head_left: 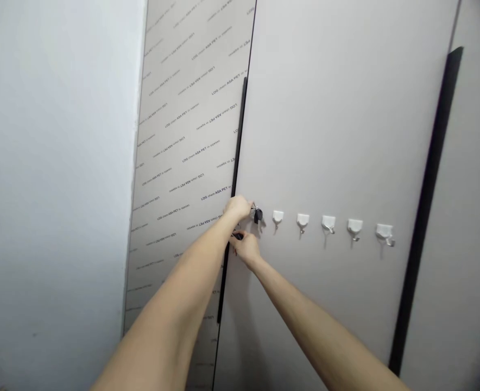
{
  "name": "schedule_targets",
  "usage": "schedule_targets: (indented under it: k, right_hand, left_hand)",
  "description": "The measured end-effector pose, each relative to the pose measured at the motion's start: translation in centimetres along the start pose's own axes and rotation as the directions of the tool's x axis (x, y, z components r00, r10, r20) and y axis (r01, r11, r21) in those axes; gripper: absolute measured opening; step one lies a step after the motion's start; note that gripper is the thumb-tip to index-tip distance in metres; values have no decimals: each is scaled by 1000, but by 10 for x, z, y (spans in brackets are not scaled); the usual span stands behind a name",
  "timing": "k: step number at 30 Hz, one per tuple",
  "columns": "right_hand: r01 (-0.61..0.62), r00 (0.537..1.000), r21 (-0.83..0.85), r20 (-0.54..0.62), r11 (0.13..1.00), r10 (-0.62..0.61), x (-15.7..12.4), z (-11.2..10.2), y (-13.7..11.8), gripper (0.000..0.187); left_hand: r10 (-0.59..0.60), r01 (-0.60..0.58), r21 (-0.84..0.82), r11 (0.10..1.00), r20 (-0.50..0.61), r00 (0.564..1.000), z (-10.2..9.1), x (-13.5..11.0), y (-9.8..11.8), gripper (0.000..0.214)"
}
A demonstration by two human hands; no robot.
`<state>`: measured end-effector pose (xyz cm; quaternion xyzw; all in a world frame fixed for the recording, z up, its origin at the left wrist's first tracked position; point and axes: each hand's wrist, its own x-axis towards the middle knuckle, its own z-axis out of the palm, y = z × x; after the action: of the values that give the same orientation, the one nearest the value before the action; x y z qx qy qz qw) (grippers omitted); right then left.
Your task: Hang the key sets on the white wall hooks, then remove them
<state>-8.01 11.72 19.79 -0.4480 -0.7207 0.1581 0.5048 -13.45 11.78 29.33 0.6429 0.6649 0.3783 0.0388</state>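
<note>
My left hand (239, 207) is at the left edge of a pale cabinet door, fingers curled, their tips against something metallic. Right beside those tips is a bunch of keys (258, 215) with a black head, close against the door. Whether my fingers hold it or it hangs from a hook, I cannot tell. Just below, my right hand (247, 248) is closed in a pinch around a small dark object (238, 235), too small to name. Both hands overlap the black handle strip (239, 136) along the door's edge.
Several white hooks, including the nearest hook (278, 217), are fixed in a row on the door (329, 125). Another black strip (427, 195) runs down its right side. A panel with printed film (175, 146) is on the left, beside a pale wall (56, 163).
</note>
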Motion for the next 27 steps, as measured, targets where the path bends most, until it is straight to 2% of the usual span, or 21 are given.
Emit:
schedule_targets:
  k: [3, 6, 8, 11, 13, 15, 17, 19, 21, 23, 25, 27]
  right_hand:
    - [37, 998, -36, -56, 999, -39, 9, -11, -8, 22]
    - [127, 983, -124, -116, 984, -141, 20, -23, -25, 21]
    - [197, 972, -142, -100, 970, -212, 23, -27, -35, 20]
    - [312, 945, -42, 115, 949, -306, 8, -28, -40, 19]
    - [366, 891, 23, 278, 930, -358, -18, -31, -34, 17]
    - [383, 845, 51, 383, 923, -372, -50, -37, -21, 15]
    - [338, 829, 43, 460, 940, -319, -81, -48, -6, 14]
    - [257, 833, 11, 505, 966, -227, -106, -59, 10, 14]
    - [155, 835, -25, 537, 988, -118, -125, -68, 26, 13]
    - [25, 820, -67, 572, 997, 18, -139, -74, 44, 15]
    - [-100, 773, -134, 614, 986, 161, -153, -76, 64, 18]
    - [-148, 702, -209, 666, 967, 252, -167, -76, 87, 18]
  left_hand:
    - [-10, 10, 0, 1000, -10, 1000, 1, 3, -2, 37]
    - [0, 1, 17, 1000, -34, 999, -4, 7, 1, 32]
    - [23, -21, 32, 999, -51, 998, -8, 8, 5, 29]
    - [79, -76, 50, 996, -50, 996, -13, 7, 10, 25]
    - [115, -114, 49, 992, -29, 993, -13, 3, 10, 26]
    - [146, -146, 40, 988, 0, 989, -13, -2, 7, 28]
    - [209, -209, 14, 978, 37, 977, -12, -6, 0, 29]
    - [268, -267, -33, 963, 40, 963, -11, -7, -7, 30]
    - [260, -261, -76, 962, -23, 965, -9, -5, -13, 30]
    - [201, -210, -97, 973, -94, 975, -5, -1, -13, 30]
    - [167, -180, -101, 978, -129, 978, 1, 2, -8, 30]
    - [180, -193, -101, 976, -130, 975, 6, 2, 1, 30]
